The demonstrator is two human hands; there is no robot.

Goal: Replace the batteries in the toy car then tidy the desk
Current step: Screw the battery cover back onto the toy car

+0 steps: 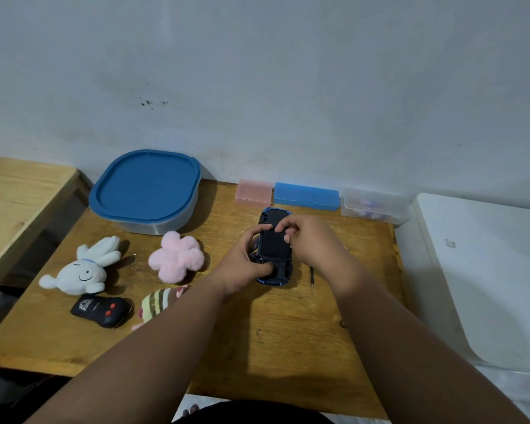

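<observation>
Left hand (248,260) and right hand (308,240) both grip the upturned toy car (274,243) — flat on the desk (273,332).

The left forearm (166,332) and right forearm (395,332) are bare from the lower frame edge to the left hand (248,264) and right hand (311,240). A dark, black-looking garment (251,413) fills the bottom centre, with bare toes (190,410) just left of it.

The wooden bench (288,332) carries the toy car (274,243), underside up, held between the left grip (242,264) and the right grip (309,240). Beyond the grips, along the wall, sit a pink case (254,192), a blue case (306,195) and a clear box (374,205). Just nearer than the right grip lies a thin screwdriver (312,276). Left of the left grip lie a pink fluffy toy (176,258), a white rabbit plush (80,270), a black remote (100,310), a striped plush (156,304) and a blue-lidded container (146,188).
</observation>
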